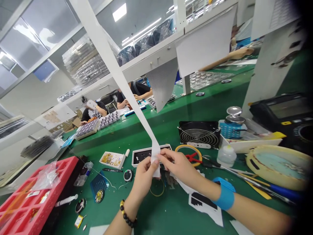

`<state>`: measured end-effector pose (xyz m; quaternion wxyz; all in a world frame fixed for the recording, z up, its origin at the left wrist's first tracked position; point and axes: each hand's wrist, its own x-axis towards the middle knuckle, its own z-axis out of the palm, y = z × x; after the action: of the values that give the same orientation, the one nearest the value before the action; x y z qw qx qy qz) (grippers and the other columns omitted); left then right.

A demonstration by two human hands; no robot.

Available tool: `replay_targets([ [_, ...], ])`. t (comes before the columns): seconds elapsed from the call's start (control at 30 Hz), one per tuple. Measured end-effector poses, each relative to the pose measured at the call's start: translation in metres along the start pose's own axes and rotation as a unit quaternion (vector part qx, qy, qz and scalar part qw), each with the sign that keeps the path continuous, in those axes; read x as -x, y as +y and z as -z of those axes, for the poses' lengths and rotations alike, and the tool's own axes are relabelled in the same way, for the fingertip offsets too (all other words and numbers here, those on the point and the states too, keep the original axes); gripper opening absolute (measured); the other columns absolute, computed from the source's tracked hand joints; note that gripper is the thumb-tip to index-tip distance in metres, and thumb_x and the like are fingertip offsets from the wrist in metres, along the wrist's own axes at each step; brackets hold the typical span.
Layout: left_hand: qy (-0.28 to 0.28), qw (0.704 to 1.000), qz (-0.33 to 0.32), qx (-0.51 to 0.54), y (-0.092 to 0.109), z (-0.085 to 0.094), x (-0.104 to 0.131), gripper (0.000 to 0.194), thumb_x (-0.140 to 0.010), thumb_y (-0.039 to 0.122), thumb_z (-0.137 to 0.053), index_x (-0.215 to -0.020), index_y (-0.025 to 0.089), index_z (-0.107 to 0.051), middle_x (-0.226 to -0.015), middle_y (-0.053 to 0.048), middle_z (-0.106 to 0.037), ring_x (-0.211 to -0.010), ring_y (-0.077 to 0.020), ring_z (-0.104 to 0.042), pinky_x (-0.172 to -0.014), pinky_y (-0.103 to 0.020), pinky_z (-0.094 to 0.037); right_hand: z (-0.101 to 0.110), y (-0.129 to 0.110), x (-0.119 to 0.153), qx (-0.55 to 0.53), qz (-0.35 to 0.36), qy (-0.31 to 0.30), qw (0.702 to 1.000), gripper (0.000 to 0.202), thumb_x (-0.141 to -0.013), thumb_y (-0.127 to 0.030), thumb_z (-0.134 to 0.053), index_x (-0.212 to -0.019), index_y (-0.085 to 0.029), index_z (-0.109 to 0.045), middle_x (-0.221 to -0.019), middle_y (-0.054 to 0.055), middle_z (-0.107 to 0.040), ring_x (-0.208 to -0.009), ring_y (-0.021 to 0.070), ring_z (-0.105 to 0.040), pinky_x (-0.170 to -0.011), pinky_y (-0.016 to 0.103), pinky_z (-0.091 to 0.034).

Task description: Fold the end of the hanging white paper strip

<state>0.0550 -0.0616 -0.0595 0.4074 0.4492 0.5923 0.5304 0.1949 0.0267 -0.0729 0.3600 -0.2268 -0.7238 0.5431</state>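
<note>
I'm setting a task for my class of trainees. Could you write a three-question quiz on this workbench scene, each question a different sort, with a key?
1. What do the left hand and the right hand both touch?
2. True or false: the blue wristband and the beaded bracelet are worn on the same arm.
3. Which lies nearest the red tray?
A. the black fan
B. the white syringe
C. the clear bottle

Key:
1. The long white strip.
2. False; the bracelet is on the left arm, the wristband on the right.
3. B
</note>
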Motion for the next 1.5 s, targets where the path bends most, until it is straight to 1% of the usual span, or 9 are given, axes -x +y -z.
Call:
replay_targets([
  [0.27,-0.018,0.998,-0.009,0.055,0.004,-0.005,0.002,0.044,-0.08,0.052,-0.078,-0.097,0.013,-0.067,-0.082,-0.004,-0.064,-0.074,-0.0141,-0.057,-0.067,-0.021,-0.046,-0.001,0.0,0.0,-0.003,0.003,-0.007,1.0,0.029,-0.1,-0.044,-0.053,-0.098,-0.02,-0.068,-0.065,-0.002,-0.059,-0.059,0.0153,-0.054,-0.057,0.027,-0.04],
  [0.47,-0.024,0.997,0.008,0.066,0.004,-0.005,0.002,0.043,-0.078,0.048,-0.08,-0.098,0.013,-0.067,-0.079,-0.003,-0.063,-0.068,-0.0134,-0.054,-0.061,-0.022,-0.046,0.0,-0.001,-0.001,0.017,0.012,0.002,1.0,0.029,-0.1,-0.041,-0.053,-0.103,-0.019,-0.071,-0.07,0.0,-0.064,-0.063,0.0164,-0.054,-0.059,0.028,-0.04],
  [0.63,-0.03,0.998,0.022,0.046,0.004,-0.004,0.001,0.048,-0.078,0.055,-0.077,-0.099,0.013,-0.069,-0.072,-0.002,-0.06,-0.06,-0.0126,-0.05,-0.055,-0.023,-0.044,0.0,-0.002,0.001,0.035,0.01,-0.003,0.999,0.03,-0.099,-0.043,-0.053,-0.101,-0.02,-0.071,-0.069,-0.001,-0.063,-0.061,0.0161,-0.053,-0.057,0.028,-0.038],
  [0.87,-0.037,0.999,0.026,-0.002,-0.004,-0.004,0.002,0.056,-0.083,0.069,-0.065,-0.075,0.013,-0.065,-0.055,-0.002,-0.058,-0.047,-0.0123,-0.05,-0.05,-0.023,-0.039,-0.001,-0.005,0.001,0.053,0.025,-0.021,0.998,0.029,-0.1,-0.042,-0.052,-0.09,-0.021,-0.067,-0.063,-0.003,-0.057,-0.058,0.0142,-0.05,-0.057,0.027,-0.035],
  [1.03,-0.031,0.999,0.039,0.004,-0.004,-0.001,0.003,0.062,-0.083,0.072,-0.064,-0.059,0.016,-0.055,-0.039,0.002,-0.044,-0.036,-0.0084,-0.04,-0.044,-0.021,-0.028,0.001,-0.008,0.004,0.055,0.042,-0.027,0.997,0.034,-0.104,-0.042,-0.046,-0.083,-0.02,-0.062,-0.068,-0.002,-0.06,-0.062,0.0142,-0.055,-0.06,0.027,-0.036],
  [1.13,-0.01,0.998,0.044,0.042,-0.003,0.001,0.002,0.062,-0.079,0.073,-0.068,-0.059,0.017,-0.053,-0.038,0.005,-0.039,-0.034,-0.0076,-0.036,-0.039,-0.02,-0.025,0.0,-0.01,0.007,0.075,0.056,-0.041,0.995,0.031,-0.105,-0.043,-0.044,-0.094,-0.021,-0.064,-0.066,-0.003,-0.061,-0.06,0.0137,-0.056,-0.059,0.027,-0.035],
  [1.23,0.017,0.998,0.04,0.053,-0.003,0.003,0.001,0.061,-0.082,0.07,-0.067,-0.058,0.016,-0.051,-0.038,0.005,-0.037,-0.034,-0.0069,-0.037,-0.04,-0.019,-0.026,-0.002,-0.008,0.009,0.112,0.086,-0.062,0.988,0.025,-0.105,-0.042,-0.047,-0.108,-0.023,-0.064,-0.068,-0.004,-0.063,-0.061,0.0136,-0.056,-0.059,0.027,-0.034],
  [1.37,0.03,0.998,0.039,0.049,-0.003,0.003,0.001,0.063,-0.081,0.07,-0.068,-0.055,0.017,-0.048,-0.038,0.005,-0.037,-0.034,-0.0063,-0.035,-0.039,-0.019,-0.023,-0.004,-0.001,0.01,0.169,0.141,-0.047,0.974,0.02,-0.103,-0.037,-0.051,-0.098,-0.02,-0.06,-0.068,-0.003,-0.061,-0.061,0.0132,-0.055,-0.059,0.027,-0.032],
  [1.5,0.033,0.999,0.017,0.02,-0.004,0.002,0.001,0.066,-0.082,0.073,-0.065,-0.052,0.017,-0.047,-0.04,0.005,-0.036,-0.034,-0.0063,-0.032,-0.038,-0.02,-0.023,-0.004,0.003,0.011,0.18,0.175,-0.024,0.968,0.021,-0.103,-0.031,-0.048,-0.088,-0.02,-0.056,-0.067,-0.003,-0.059,-0.06,0.012,-0.053,-0.059,0.026,-0.031],
])
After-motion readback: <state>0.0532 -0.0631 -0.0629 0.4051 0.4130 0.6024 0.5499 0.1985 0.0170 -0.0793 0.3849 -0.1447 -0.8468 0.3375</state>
